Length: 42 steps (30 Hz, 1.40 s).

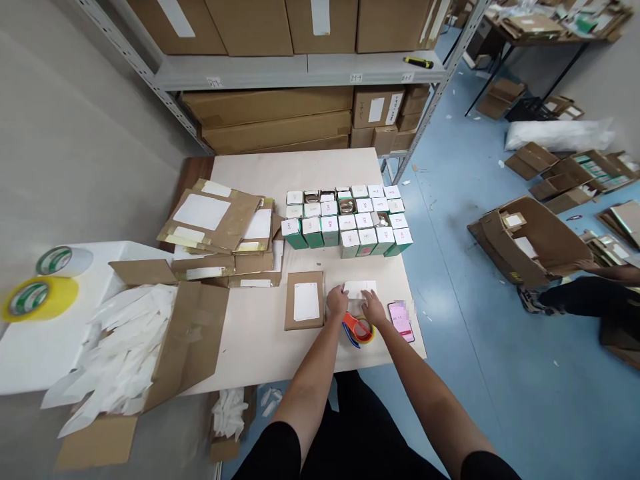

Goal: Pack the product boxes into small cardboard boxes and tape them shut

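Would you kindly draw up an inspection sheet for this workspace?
Surface: pale table, partly covered with boxes and cardboard.
Job's things: white piece between the left hand and right hand; rows of white-topped boxes beyond, some open-topped; labelled carton beside the left hand.
Clutter: red-and-blue tool, phone, cardboard stack.
Hands: fingertips at the white piece; grip unclear.
Cables: nothing seen.
Surroundings: shelf behind; blue floor at right; co-worker's leg at far right.

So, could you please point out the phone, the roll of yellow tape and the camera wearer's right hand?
Phone (pixel 401 323): head view, on its lit pink screen.
Roll of yellow tape (pixel 56 297): head view, on the yellow tape beside its core.
Right hand (pixel 373 309): head view, on the back of the hand.
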Motion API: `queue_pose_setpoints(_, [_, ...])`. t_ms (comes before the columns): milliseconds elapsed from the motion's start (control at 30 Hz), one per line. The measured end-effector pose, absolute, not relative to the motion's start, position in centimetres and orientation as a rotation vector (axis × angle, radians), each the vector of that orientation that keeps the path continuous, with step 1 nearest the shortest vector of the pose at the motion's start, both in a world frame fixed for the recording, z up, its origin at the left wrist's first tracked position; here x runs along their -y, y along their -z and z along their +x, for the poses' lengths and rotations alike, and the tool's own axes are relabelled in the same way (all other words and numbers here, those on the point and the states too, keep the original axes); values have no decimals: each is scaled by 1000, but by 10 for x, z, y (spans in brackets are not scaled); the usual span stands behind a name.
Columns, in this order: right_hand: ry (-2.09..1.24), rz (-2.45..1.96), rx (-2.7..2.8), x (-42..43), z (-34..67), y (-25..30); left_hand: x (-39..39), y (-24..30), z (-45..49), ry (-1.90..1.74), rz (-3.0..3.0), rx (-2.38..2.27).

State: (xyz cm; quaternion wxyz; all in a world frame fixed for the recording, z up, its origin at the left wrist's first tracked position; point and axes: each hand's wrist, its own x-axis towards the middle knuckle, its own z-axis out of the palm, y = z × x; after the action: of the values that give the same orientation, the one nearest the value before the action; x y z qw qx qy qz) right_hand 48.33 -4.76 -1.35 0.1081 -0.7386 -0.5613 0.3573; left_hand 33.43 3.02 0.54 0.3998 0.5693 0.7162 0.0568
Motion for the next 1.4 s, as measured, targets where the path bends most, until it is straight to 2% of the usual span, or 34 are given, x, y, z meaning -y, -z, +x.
queue_pose_setpoints(133, [-944,-2200,1245,49,490,-1,-28,-19,330,-139,1498,-1727])
queue_pose_setpoints(367, [-1063,-2087,863,35,490,-22,-21,-39,315,-171,1523,-1612])
queue_pose_setpoints(567, [-1024,-1958,886,33,490,-41,-8,-58,303,-236,1521,-1630])
queue_pose_setpoints(800, [-1068,-1783,883,46,495,-59,-4,-82,306,-605,1527,-1659])
queue_pose_setpoints(1067, [-1100,-1714,950,49,510,-69,-19,-96,296,-531,1764,-1481])
queue_pose_setpoints(1267, [-911,-1837,1007,49,513,-88,-26,-111,285,-583,1825,-1351])
queue_pose_setpoints(1400, [-1071,-1620,1205,44,509,-114,-36,-134,284,-452,1851,-1180])
